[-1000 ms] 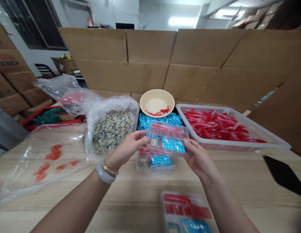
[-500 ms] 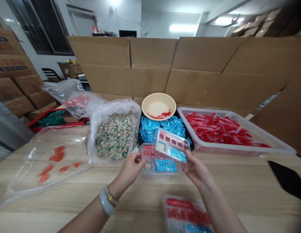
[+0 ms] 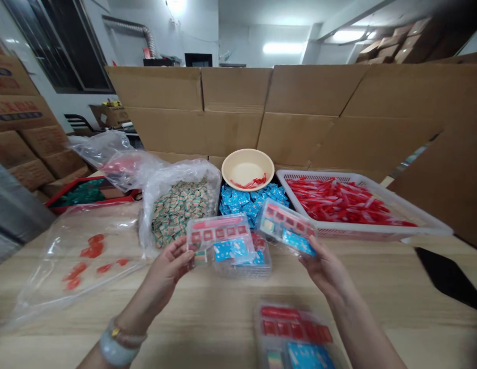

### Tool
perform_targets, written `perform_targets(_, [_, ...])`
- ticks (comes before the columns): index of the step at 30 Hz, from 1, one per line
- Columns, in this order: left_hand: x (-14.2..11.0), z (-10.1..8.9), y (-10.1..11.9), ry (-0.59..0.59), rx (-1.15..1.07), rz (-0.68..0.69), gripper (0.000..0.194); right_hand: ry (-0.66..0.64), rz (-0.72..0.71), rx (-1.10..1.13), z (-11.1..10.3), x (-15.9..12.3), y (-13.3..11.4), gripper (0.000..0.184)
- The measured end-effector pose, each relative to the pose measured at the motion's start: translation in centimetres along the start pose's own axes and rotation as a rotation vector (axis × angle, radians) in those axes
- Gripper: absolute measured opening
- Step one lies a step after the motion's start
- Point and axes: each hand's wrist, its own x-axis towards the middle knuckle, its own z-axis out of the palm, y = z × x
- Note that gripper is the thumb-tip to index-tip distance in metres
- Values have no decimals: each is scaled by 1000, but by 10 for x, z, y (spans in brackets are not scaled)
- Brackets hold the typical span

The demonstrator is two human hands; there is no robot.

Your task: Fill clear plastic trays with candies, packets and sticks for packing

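Note:
My left hand (image 3: 172,269) pinches the left edge of a clear plastic tray (image 3: 226,233) that holds a long red piece, several red squares and a blue packet. It hangs over a stack of similar trays (image 3: 257,271) on the table. My right hand (image 3: 323,269) grips another filled clear tray (image 3: 286,225) by its right side, tilted, with a blue packet and red squares inside. Nearer to me lies a further stack of filled trays (image 3: 299,341), blurred, beside my right forearm.
Behind the hands stand a bag of small printed squares (image 3: 180,210), a bin of blue packets (image 3: 238,202), a cream bowl (image 3: 248,166) and a white basket of red sticks (image 3: 338,205). Left lies a plastic bag with red pieces (image 3: 94,248); right, a black flat object (image 3: 449,277). Cardboard (image 3: 299,133) walls the back.
My hands have moved apart. The left has lifted a tray off the stack and leftward, while the right has carried its tray to the right.

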Motion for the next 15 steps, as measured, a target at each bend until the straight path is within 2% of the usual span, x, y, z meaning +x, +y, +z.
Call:
perform_targets(3, [-22,-19,9,62,-28,34,44,18,-9,-100,7,-6,14,22])
perform_targets(9, [-57,-37,14,182,-66,49,37,20,-136,-407,39,-18,42,32])
perform_targets(12, [-65,-44,11,249,-88,63,32,28,-240,-582,41,-15,52,34])
perform_targets(15, [-70,-46,6,254,-82,24,27,24,-351,-770,37,-11,60,34])
